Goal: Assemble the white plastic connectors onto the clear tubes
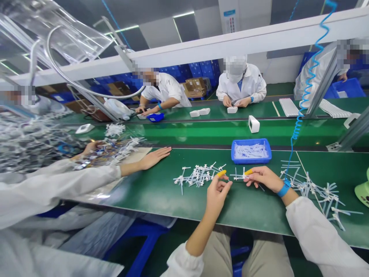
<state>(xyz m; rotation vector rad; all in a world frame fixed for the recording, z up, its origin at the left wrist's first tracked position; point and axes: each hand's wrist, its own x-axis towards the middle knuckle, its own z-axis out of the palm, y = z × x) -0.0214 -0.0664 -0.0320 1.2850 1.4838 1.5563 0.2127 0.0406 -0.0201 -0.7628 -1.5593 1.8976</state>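
My right hand (264, 177), with a yellow cot on one finger and a blue wrist strap (285, 189), pinches a small white connector piece with thin translucent tubes (240, 176) just above the green bench. My left hand (217, 192) hovers to its left, fingers apart and slightly curled, a yellow cot on one fingertip. Nothing shows between those fingers. Beside it lies a loose pile of white tube pieces (198, 175). Beyond my right hand stands a blue tray (233, 159) with many thin tubes in it. Another pile of tube pieces (323, 192) spreads by my right forearm.
A co-worker's hand (155, 157) rests on the bench at left, near a heap of wires (106, 152). Behind the bench runs a green conveyor (184, 132) carrying a white housing (253, 124). A coiled blue hose (309, 77) hangs at right. Other people work opposite.
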